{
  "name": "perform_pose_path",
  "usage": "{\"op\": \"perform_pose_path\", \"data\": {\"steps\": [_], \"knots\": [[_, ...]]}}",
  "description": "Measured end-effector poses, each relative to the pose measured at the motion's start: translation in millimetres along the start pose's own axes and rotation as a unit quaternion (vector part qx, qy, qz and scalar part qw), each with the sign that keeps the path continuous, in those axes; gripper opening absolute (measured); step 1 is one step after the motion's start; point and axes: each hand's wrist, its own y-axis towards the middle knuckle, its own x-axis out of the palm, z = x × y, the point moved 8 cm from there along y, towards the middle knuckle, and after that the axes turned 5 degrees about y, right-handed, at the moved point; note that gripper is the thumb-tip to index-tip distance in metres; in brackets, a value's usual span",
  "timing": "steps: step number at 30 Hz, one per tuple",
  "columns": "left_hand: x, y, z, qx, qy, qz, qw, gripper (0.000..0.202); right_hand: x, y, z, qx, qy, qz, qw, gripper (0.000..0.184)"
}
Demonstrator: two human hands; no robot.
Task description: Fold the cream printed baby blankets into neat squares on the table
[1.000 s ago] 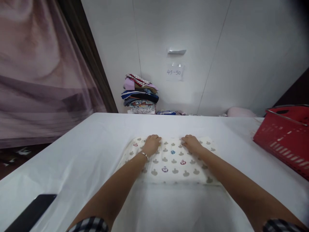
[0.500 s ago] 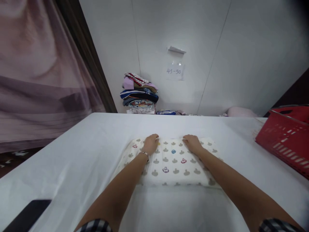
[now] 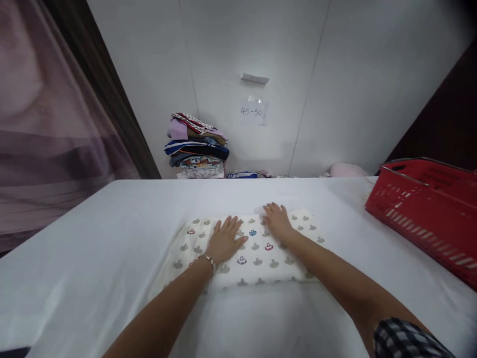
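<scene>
A white cloth (image 3: 257, 273) printed with grey mushroom shapes and a few coloured ones lies folded into a wide rectangle on the white table. My left hand (image 3: 225, 240) rests flat on its left half, fingers spread and pointing away from me; a bracelet circles that wrist. On the cloth's far edge, right of the middle, lies my right hand (image 3: 276, 222) with its fingers apart. Neither hand grips anything. My forearms cover part of the cloth's left and right sides.
A red plastic basket (image 3: 428, 209) stands on the table (image 3: 93, 238) at the right. Beyond the far edge is a stack of folded clothes (image 3: 197, 149) against the wall. A paper sign (image 3: 253, 112) reads 45-50. A pinkish curtain (image 3: 55, 149) hangs at the left.
Both hands have let go of the cloth's far edge and opened out flat on it. My left hand has come nearer to me. The camera view has turned slightly right.
</scene>
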Motion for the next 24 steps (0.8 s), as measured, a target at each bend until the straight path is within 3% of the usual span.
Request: {"op": "perform_pose_path", "data": {"steps": [4, 7, 10, 14, 16, 19, 21, 24], "knots": [[2.5, 3.7, 0.3, -0.002, 0.002, -0.009, 1.000, 0.064, 12.1, -16.8, -36.6, -0.118, 0.059, -0.057, 0.990, 0.058], [1.7, 5.5, 0.3, -0.007, 0.000, -0.007, 1.000, 0.063, 27.2, -21.0, -33.8, -0.097, 0.087, -0.125, 0.984, 0.068], [-0.9, 6.5, 0.2, -0.007, -0.009, -0.021, 1.000, 0.064, 27.3, -21.3, -25.0, -0.081, 0.105, -0.141, 0.981, 0.071], [-11.8, -2.9, -11.6, -0.012, -0.008, -0.034, 0.999, 0.067, 11.5, -31.7, 15.0, -0.012, 0.065, -0.092, 0.994, 0.074], [-17.5, -13.4, -29.4, -0.045, 0.025, -0.014, 0.999, 0.070, 6.7, -43.8, 47.8, 0.046, 0.023, -0.067, 0.996, 0.073], [-12.1, -30.6, -58.5, -0.117, 0.050, -0.018, 0.992, 0.074, 13.4, -61.7, 91.9, 0.127, -0.009, -0.080, 0.989, 0.070], [-4.7, -37.3, -67.3, -0.142, 0.039, -0.034, 0.989, 0.075, 21.4, -67.0, 107.6, 0.152, -0.012, -0.094, 0.984, 0.069], [0.4, -36.9, -66.4, -0.147, 0.004, -0.055, 0.988, 0.075, 29.8, -64.4, 112.9, 0.153, -0.014, -0.096, 0.983, 0.068]]}}
